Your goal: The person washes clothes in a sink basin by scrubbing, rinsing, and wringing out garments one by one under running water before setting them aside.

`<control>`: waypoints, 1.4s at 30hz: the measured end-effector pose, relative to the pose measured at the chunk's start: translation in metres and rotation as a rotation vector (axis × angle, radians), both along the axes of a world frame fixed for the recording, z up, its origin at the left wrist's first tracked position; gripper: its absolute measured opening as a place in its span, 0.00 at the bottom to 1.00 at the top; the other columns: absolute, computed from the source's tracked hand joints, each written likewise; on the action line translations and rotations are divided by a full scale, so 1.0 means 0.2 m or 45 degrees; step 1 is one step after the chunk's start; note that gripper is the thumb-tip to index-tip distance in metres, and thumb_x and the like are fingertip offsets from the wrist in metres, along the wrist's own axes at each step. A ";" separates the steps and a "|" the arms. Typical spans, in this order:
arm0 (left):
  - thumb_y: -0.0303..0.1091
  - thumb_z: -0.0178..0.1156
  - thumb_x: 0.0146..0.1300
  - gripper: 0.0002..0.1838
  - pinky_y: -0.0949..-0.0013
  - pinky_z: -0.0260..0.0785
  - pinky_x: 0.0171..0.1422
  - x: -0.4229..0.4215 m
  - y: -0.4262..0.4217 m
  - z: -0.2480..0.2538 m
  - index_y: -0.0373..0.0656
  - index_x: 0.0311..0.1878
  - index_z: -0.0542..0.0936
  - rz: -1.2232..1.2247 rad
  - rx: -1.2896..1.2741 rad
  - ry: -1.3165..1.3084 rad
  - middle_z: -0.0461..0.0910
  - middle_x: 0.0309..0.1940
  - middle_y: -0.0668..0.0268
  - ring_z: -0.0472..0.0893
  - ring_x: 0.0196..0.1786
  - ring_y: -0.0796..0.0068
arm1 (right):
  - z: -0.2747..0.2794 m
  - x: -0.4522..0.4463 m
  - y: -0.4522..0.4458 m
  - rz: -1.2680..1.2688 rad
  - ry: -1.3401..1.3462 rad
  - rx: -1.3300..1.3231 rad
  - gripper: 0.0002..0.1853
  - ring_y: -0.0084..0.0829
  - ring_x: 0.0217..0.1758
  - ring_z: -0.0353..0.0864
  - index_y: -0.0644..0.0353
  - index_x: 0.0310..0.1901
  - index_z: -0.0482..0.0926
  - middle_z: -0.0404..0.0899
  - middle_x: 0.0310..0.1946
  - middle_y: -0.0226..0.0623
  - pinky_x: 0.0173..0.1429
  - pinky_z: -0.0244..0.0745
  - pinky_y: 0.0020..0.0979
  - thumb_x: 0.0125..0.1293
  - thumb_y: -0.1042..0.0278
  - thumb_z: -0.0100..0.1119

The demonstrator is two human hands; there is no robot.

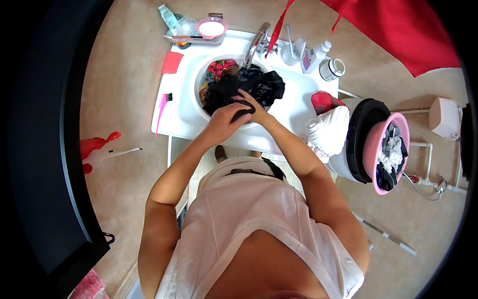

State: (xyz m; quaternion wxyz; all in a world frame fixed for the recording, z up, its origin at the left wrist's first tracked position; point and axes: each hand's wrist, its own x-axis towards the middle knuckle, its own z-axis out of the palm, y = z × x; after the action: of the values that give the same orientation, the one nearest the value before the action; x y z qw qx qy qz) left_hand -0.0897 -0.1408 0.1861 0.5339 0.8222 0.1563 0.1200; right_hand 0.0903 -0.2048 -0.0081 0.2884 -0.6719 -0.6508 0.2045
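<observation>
"What are the hands doing?"
"The left hand (224,122) and right hand (258,110) both grasp the black cloth (221,92), part of it bunched between them."
"And the rest?"
"Ahead and leftward, in the sink (195,94), nearer the right fingertips. Folds hide its long axis. The tap (256,42) stands beyond."

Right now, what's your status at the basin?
Left hand gripping black cloth; right hand against it. Red patterned fabric alongside, in basin. Possible snag: faucet overhanging basin.

red cloth (398,35) cropped, sink (294,94) btm hidden
</observation>
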 end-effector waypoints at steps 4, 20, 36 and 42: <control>0.42 0.65 0.63 0.31 0.60 0.67 0.62 -0.15 0.08 -0.12 0.43 0.67 0.69 0.145 0.091 0.108 0.72 0.63 0.55 0.73 0.62 0.56 | 0.30 -0.02 0.01 -0.497 0.435 0.070 0.20 0.54 0.48 0.81 0.58 0.52 0.79 0.82 0.39 0.57 0.54 0.74 0.42 0.56 0.77 0.58; 0.80 0.55 0.45 0.61 0.34 0.22 0.74 0.20 0.02 -0.70 0.35 0.71 0.63 0.162 0.459 0.788 0.47 0.75 0.48 0.42 0.78 0.50 | 1.60 -0.08 -0.26 -0.705 1.634 0.674 0.14 0.33 0.48 0.81 0.62 0.52 0.78 0.82 0.47 0.37 0.56 0.77 0.34 0.68 0.67 0.56; 0.52 0.57 0.66 0.26 0.53 0.69 0.63 0.52 0.02 -0.13 0.42 0.58 0.76 0.213 -1.824 -0.356 0.77 0.57 0.60 0.77 0.59 0.66 | 1.08 0.44 -0.80 -0.719 0.376 0.109 0.30 0.35 0.63 0.71 0.60 0.66 0.68 0.73 0.61 0.41 0.69 0.63 0.32 0.59 0.81 0.56; 0.41 0.50 0.72 0.19 0.59 0.74 0.61 0.60 -0.21 -0.02 0.44 0.62 0.73 0.260 -2.004 -0.263 0.78 0.55 0.63 0.79 0.57 0.67 | 0.36 0.41 -0.74 -0.302 0.219 -0.330 0.37 0.46 0.74 0.59 0.61 0.70 0.61 0.59 0.72 0.50 0.76 0.51 0.38 0.60 0.63 0.63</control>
State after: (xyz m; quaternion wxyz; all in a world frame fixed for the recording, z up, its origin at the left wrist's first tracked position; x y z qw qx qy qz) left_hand 0.0312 -0.1829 0.1825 0.9556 0.1704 0.2195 0.0981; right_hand 0.1726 -0.3537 0.0642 0.2759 -0.7555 -0.5083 0.3079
